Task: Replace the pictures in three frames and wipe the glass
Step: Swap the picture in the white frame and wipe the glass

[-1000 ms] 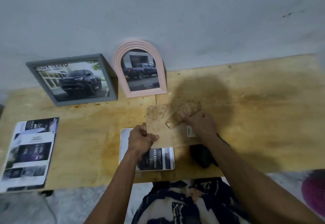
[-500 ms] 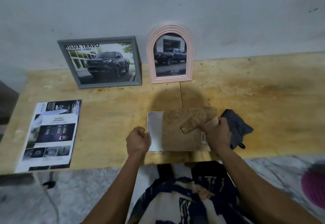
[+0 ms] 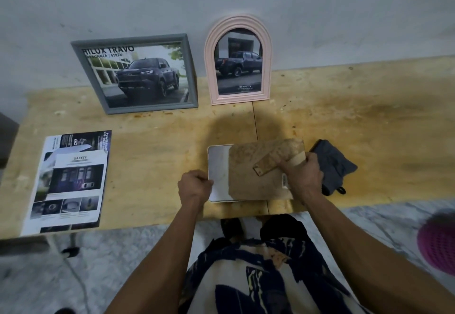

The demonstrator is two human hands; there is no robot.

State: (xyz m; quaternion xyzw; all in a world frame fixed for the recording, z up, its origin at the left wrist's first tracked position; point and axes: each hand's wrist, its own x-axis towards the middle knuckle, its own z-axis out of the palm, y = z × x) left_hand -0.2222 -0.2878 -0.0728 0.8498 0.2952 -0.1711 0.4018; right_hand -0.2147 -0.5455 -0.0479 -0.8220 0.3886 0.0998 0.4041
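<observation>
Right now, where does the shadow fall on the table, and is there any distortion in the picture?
In the head view, a soft dark shadow lies on the wooden table, between the pink arched frame and the brown backing board. The wide lens bows the table's edges and tilts the grey frame.

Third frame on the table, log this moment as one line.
white frame face down, left hand grips its edge | right hand holds backing board | grey cloth beside
</observation>
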